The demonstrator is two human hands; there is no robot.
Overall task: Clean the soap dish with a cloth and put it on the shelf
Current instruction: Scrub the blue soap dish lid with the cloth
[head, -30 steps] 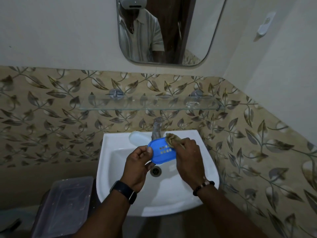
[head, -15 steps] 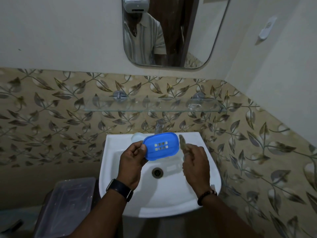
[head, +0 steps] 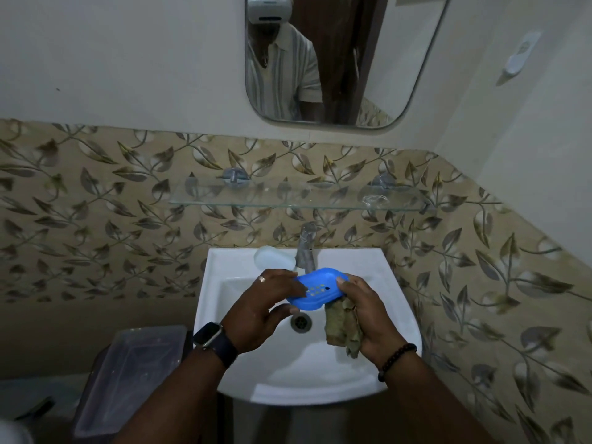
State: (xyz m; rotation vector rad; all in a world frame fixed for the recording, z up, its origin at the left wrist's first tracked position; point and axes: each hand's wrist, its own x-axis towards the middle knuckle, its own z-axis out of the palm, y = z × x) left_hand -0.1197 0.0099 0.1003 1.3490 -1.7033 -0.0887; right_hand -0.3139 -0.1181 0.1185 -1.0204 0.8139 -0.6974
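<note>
Blue plastic soap dish (head: pixel 315 288) is clamped between both grips over the white sink (head: pixel 224 283): left hand (head: pixel 262 310) one end, right hand (head: pixel 368 310) the other, also clutching a crumpled brown cloth (head: pixel 341 326). Wiping looks nearly done; next, lift it to the glass shelf (head: pixel 294 197) above.

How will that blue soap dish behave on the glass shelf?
The soap dish keeps its shape between the left hand and right hand, so probably rigid, light plastic. Smooth plastic on the glass shelf may slide; its shallow, flat form looks unlikely to tip.
</note>
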